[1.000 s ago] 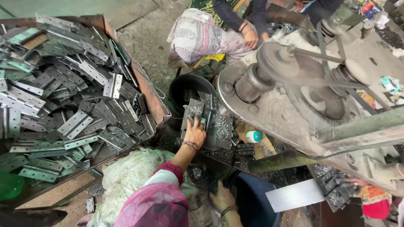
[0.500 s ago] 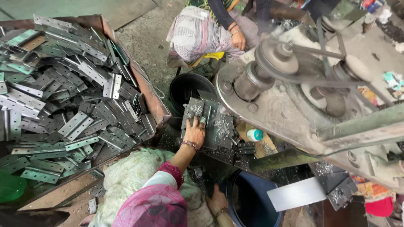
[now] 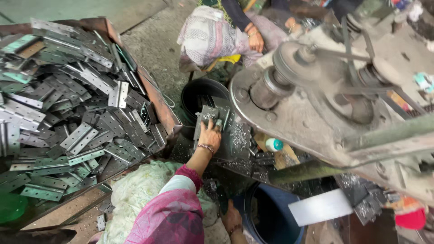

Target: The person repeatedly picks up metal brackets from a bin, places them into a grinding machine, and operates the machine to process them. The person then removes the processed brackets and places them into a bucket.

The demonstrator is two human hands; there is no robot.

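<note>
Compared with one second ago, the left hand (image 3: pixel 210 135) has hardly moved: it stays flat on the small stack of grey perforated metal hinge plates (image 3: pixel 211 118) on the dark work plate of the machine, fingers almost straight and pressing rather than gripping. The right hand (image 3: pixel 232 220) has come lower, to about 6 o'clock, and now rests on the rim of the round dark blue plastic bucket (image 3: pixel 271 217); whether its fingers are closed I cannot tell. So the plates appear only steadied at this moment. At 9 o'clock, a rusty tray (image 3: pixel 156 97) holds many dull, flat, punched steel hinges. The black round bucket (image 3: pixel 201 97) stands at 12 o'clock from the hand.
</note>
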